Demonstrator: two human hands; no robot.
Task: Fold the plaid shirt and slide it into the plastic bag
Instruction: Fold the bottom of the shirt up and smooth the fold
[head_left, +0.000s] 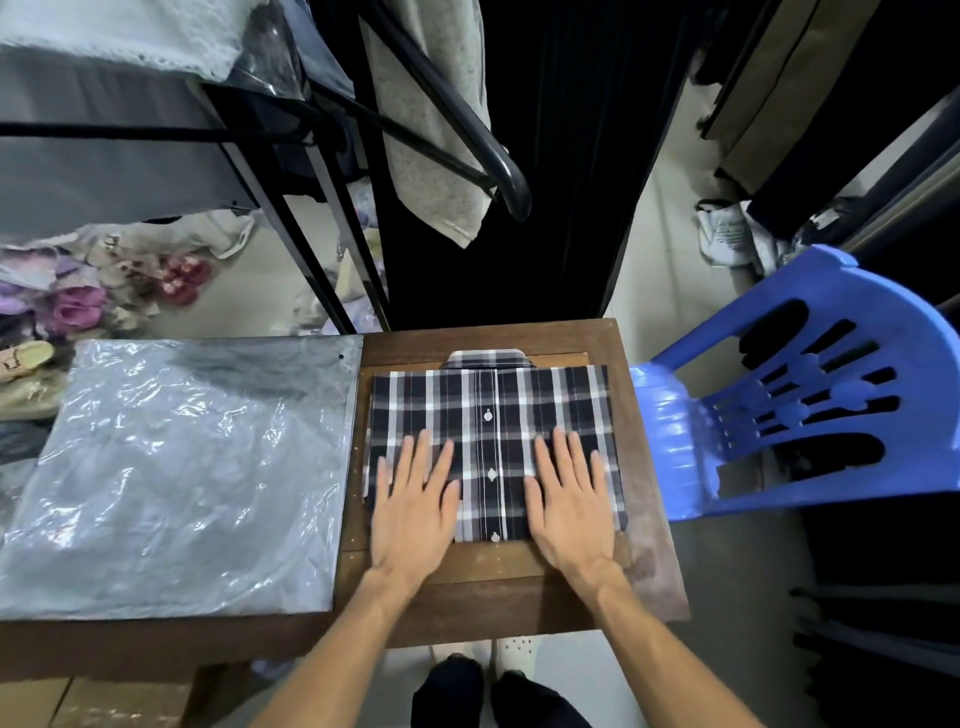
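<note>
the plaid shirt is lying folded into a neat rectangle on the wooden bench, placket and buttons facing up, collar pointing toward twelve o'clock. it is being pressed flat by both hands. the left hand is laid at about seven o'clock on the fold, the right hand at about five o'clock, one on either side of the button line. neither grip is closed on anything: the fingers of both are spread and straight, palms down on the cloth, so the fabric is being held by pressure alone and nothing is pinched. this placement is judged to be for smoothing the layers and keeping the fold from springing open before the shirt is moved.

the plastic bag is lying flat and wrinkled at nine o'clock of the shirt, just beside it, its right edge resting over the bench's left margin. whether that edge is the open mouth cannot be told. its position alongside is judged to be deliberate, so that the shirt can be slid sideways into it.

folding appears to be finished; the bagging is not yet done. a blue plastic chair is standing at three o'clock, close to the bench corner, and a dark metal rack with hanging cloth is rising at eleven o'clock.
</note>
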